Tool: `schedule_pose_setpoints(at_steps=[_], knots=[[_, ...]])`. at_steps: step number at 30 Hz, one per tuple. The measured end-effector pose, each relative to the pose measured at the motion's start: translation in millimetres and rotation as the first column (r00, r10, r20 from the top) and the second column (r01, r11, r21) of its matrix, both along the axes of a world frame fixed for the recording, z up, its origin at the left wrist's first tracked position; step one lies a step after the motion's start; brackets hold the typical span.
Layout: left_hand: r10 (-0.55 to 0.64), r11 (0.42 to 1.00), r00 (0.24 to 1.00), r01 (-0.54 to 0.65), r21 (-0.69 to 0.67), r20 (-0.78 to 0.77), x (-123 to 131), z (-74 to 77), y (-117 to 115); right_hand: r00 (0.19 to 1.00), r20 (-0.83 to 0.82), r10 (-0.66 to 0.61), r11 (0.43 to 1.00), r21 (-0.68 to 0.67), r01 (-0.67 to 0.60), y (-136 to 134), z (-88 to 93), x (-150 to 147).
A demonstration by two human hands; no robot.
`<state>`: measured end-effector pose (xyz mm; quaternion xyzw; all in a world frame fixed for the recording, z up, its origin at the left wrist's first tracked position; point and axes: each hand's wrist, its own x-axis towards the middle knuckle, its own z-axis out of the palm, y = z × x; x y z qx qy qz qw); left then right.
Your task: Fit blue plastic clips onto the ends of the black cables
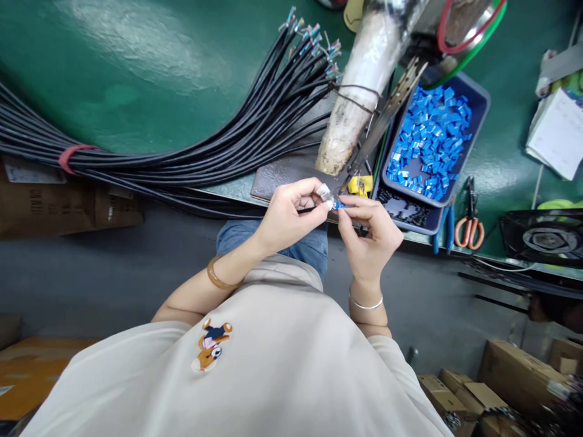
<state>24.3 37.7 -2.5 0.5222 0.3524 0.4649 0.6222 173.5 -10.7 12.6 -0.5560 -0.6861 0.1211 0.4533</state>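
Blue plastic piece [338, 205], small and blocky, is pinched in the right hand's [371, 233] fingers, left of the smooth blue-gray tray [481, 104]; the left hand's [291, 212] fingers grip a round black cable [306, 210] beside it. Farther left of the tray curves a sleek cable bundle [195, 164]; right, orange-handled pliers [472, 211].

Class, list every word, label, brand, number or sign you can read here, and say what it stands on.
No text reads clearly.
Brown carton: printed lettering, too blurred to read.
White label on that carton: too blurred.
White paper at right: any writing too faint to read.
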Motion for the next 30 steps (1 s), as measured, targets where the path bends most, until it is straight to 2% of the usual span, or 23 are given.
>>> schedule_pose_setpoints(at_steps=[8, 22, 30], knots=[[0.073, 0.997, 0.997, -0.073, 0.007, -0.011, 4, -1.3, 5, 0.993, 0.12, -0.005, 0.997, 0.078, -0.005, 5, 3.4, 0], [0.062, 0.998, 0.998, -0.062, -0.011, -0.031, 4, 0.7, 7, 0.998, 0.059, 0.022, 0.999, 0.031, -0.024, 11, 6.7, 2], [0.066, 0.996, 0.994, -0.061, 0.06, -0.082, 2, 7.9, 6, 0.995, 0.092, 0.028, 0.999, 0.042, -0.032, 10, 12.3, 1]])
